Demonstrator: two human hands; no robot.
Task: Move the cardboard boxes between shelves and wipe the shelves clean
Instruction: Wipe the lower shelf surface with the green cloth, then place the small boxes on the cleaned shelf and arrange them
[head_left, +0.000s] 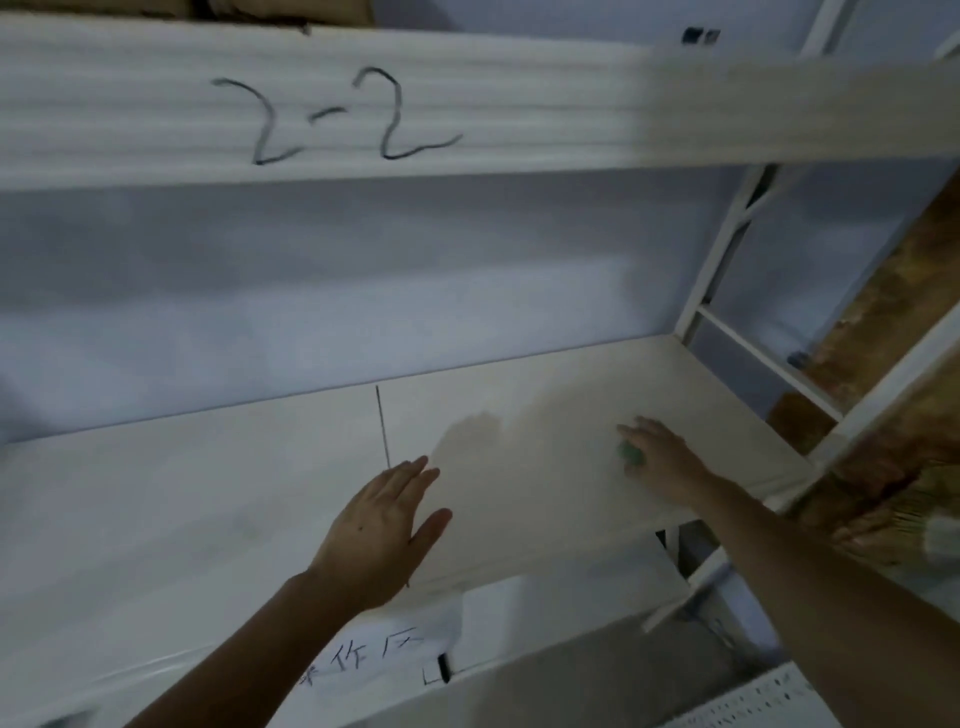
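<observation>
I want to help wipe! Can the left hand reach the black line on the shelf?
Probably yes. The left hand lies flat and open on the shelf, fingertips just below the black line, with nothing between them.

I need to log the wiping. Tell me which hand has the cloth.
The right hand, pressed on the shelf with a green cloth under it. The left hand lies flat and bare.

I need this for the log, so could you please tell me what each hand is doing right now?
Left hand: open and flat, holding nothing.
Right hand: pressing a green cloth onto the shelf.
</observation>
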